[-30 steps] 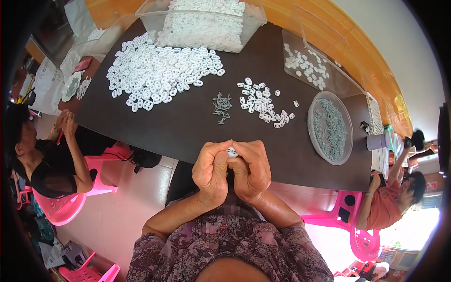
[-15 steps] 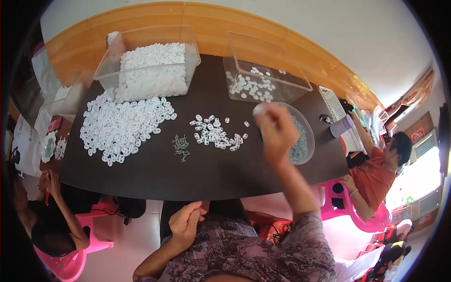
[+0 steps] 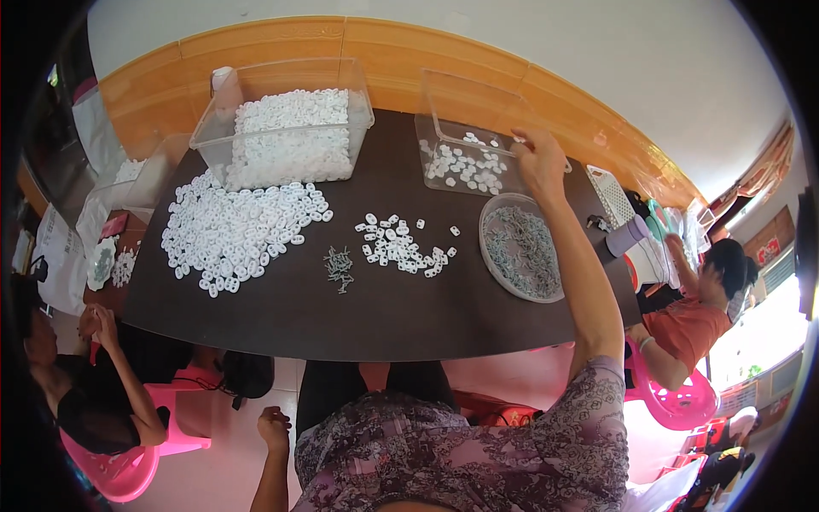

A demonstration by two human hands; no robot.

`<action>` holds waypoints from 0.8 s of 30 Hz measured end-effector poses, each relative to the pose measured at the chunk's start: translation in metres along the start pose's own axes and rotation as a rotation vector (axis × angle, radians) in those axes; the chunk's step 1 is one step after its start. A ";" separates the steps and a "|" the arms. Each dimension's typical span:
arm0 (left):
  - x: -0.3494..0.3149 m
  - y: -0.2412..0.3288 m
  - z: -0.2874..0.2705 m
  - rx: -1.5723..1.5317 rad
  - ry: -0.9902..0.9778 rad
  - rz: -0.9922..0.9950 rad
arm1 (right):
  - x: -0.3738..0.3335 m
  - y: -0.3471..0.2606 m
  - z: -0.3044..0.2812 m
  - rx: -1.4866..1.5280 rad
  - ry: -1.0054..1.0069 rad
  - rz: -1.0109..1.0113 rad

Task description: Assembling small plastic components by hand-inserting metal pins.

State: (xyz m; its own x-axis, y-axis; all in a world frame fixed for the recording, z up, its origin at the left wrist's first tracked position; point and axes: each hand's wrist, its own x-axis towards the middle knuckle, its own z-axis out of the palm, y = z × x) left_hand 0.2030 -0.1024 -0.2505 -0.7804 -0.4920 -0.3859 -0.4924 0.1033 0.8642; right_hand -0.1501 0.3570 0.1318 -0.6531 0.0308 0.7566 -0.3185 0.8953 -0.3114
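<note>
My right hand (image 3: 541, 160) reaches over the right side of a clear plastic bin (image 3: 435, 183) at the back of the table. Its thumb and forefinger are apart, with nothing visible between them. White plastic pieces (image 3: 465, 162) lie scattered in that bin. Down beside my left thigh, below the table edge, is my left hand (image 3: 275, 427), fingers curled in; whether they hold anything is hidden. A small group of white two-holed pieces (image 3: 401, 246) lies mid-table, beside a little heap of grey screws (image 3: 339, 266). Under my right forearm sits a round clear tub (image 3: 488, 260) of similar screws.
A large clear bin (image 3: 205, 136) full of white pieces stands back left, behind a wide loose pile (image 3: 235, 239). A lilac cup (image 3: 627, 235) is near the table's right end. One person (image 3: 102, 384) sits at left, another (image 3: 691, 316) at right.
My right hand has moved away from me, from beside the screw tub to the back bin; the white piece at its fingertips no longer shows. My left hand has dropped from my lap to my side.
</note>
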 end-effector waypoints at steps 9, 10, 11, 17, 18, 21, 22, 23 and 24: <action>0.033 -0.124 0.022 -0.070 -0.295 -0.323 | -0.250 -0.099 -0.092 0.676 -1.038 0.123; 0.027 -0.088 0.027 -0.094 -0.300 -0.465 | -0.297 -0.084 -0.090 0.674 -1.125 0.283; 0.024 -0.078 0.023 -0.088 -0.287 -0.474 | -0.347 -0.058 -0.081 0.670 -1.212 0.438; 0.019 -0.056 0.008 -0.324 -0.400 -0.842 | -0.535 0.025 -0.047 -0.394 -1.952 0.130; 0.019 -0.054 0.010 -0.227 -0.409 -0.866 | -0.537 0.038 -0.045 -0.386 -1.959 0.128; 0.027 -0.042 0.017 -0.132 -0.404 -0.896 | -0.542 0.047 -0.027 -0.329 -1.927 0.142; 0.029 -0.038 0.021 -0.135 -0.397 -0.900 | -0.541 0.050 -0.021 -0.310 -1.917 0.146; 0.033 -0.033 0.025 -0.136 -0.391 -0.905 | -0.539 0.053 -0.015 -0.291 -1.909 0.154; 0.037 -0.029 0.029 -0.136 -0.385 -0.912 | -0.537 0.056 -0.010 -0.271 -1.903 0.162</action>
State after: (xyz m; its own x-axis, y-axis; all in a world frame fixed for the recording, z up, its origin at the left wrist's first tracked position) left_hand 0.1774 -0.0988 -0.2992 -0.2090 -0.0180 -0.9778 -0.9360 -0.2860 0.2053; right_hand 0.1893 0.3948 -0.2860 -0.4966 -0.1755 -0.8501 -0.2107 0.9744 -0.0780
